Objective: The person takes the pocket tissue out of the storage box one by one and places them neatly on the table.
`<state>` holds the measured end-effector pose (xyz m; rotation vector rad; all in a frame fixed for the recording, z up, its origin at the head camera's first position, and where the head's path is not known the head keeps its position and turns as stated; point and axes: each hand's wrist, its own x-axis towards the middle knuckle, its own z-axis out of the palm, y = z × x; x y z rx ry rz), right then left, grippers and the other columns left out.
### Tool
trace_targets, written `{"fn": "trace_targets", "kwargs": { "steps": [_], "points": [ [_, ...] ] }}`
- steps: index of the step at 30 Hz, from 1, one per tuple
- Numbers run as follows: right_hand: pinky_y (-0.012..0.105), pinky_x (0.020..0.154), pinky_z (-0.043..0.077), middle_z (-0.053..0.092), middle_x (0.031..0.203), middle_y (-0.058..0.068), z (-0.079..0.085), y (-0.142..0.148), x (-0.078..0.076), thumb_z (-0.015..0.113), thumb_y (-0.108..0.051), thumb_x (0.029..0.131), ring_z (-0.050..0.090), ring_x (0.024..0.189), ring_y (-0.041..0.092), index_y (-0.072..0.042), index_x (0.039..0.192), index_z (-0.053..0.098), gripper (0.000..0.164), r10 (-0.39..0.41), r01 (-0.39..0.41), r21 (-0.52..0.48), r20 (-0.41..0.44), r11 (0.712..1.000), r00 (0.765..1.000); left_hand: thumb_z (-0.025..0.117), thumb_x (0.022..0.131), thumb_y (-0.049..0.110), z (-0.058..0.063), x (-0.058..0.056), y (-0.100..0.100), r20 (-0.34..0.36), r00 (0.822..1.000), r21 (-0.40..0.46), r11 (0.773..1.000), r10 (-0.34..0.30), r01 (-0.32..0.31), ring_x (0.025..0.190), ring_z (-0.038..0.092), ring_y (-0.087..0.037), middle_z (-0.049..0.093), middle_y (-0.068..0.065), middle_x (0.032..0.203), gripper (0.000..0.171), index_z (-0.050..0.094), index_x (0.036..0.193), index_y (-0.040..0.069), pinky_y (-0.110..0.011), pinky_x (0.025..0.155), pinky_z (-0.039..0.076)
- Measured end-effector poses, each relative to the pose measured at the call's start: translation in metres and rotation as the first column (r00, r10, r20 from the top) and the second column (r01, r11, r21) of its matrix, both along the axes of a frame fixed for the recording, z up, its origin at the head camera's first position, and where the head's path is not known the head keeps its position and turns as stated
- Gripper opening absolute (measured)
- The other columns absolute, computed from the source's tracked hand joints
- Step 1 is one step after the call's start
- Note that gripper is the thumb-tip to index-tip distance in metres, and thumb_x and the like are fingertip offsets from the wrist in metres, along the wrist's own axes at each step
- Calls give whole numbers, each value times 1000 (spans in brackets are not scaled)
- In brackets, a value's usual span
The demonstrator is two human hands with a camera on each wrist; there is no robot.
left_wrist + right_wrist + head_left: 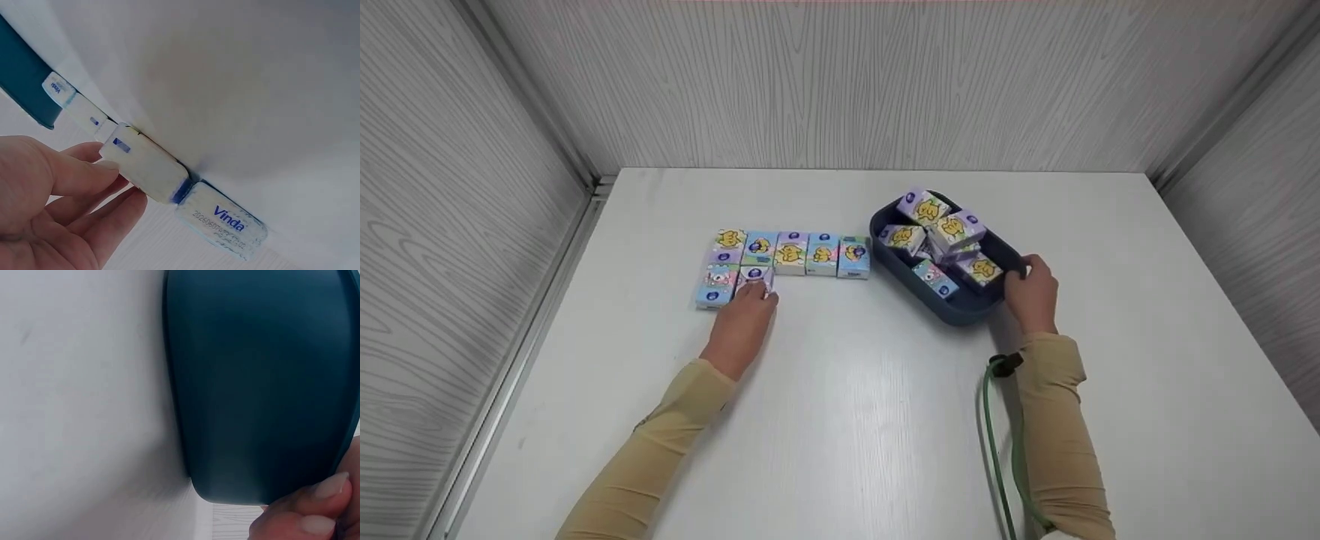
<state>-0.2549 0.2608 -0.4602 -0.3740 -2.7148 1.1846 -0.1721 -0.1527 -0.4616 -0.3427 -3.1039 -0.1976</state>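
Note:
My left hand (742, 326) pinches a small purple tissue pack (755, 274) between thumb and fingers, at the front of a group of packs on the table. In the left wrist view that pack (146, 163) sits right beside another pack (225, 219) printed "Vinda". Behind it runs a row of several blue and purple tissue packs (791, 253), standing side by side. The right hand (1033, 296) grips the near right end of a dark blue plastic bin (911, 283), its fingers (332, 485) at the rim. Loose tissue packs (956, 229) lie heaped inside the bin.
The white table (855, 420) is bounded by grey wood-grain panels (840, 90) at the back and both sides. A green cable (994, 450) runs along the right forearm from a black clip (1005, 365) near the wrist.

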Motion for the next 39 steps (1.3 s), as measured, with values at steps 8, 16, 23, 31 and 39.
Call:
{"fn": "trace_targets", "kwargs": {
  "steps": [8, 16, 23, 31, 39],
  "points": [
    [40, 78, 44, 57, 120, 25, 0, 6, 1, 41, -11, 93, 53, 94, 31, 5, 126, 51, 38, -11, 10, -10, -8, 1000, 1000, 59, 94, 4, 16, -2, 30, 16, 998, -10, 998, -68, 69, 135, 34, -36, 40, -19, 145, 44, 50, 137, 4, -49, 106, 31],
    [41, 81, 45, 57, 121, 25, -1, 6, 0, 43, -10, 94, 53, 97, 30, 5, 125, 52, 36, -18, 18, -29, -12, 999, 1000, 56, 97, 12, 27, -20, 78, -80, 980, 2, 983, -183, 184, 131, 40, -31, 47, -16, 139, 37, 53, 133, 5, -45, 107, 33],
    [40, 79, 44, 57, 120, 24, -2, 5, -1, 43, -11, 94, 52, 95, 30, 5, 124, 52, 35, -21, 20, -23, -11, 1000, 1000, 59, 95, 19, 28, -35, 125, -190, 936, 17, 952, -298, 306, 123, 47, -29, 53, -15, 129, 36, 56, 127, 3, -42, 105, 36],
    [41, 80, 44, 58, 120, 24, -1, 4, -2, 43, -10, 94, 53, 94, 30, 5, 123, 53, 35, -19, 19, -7, -31, 1000, 999, 47, 99, 40, 31, -45, 181, -159, 904, -10, 916, -397, 400, 125, 44, -28, 51, -14, 132, 51, 50, 134, 3, -42, 108, 29],
    [40, 79, 43, 58, 119, 22, -2, 4, -2, 42, -11, 94, 52, 92, 29, 3, 124, 53, 35, -5, 5, -30, -9, 1000, 1000, 36, 97, 56, 23, -63, 213, -40, 956, -40, 956, -292, 290, 117, 51, -31, 59, -15, 122, 64, 58, 125, 3, -47, 108, 28]
  ]
}}
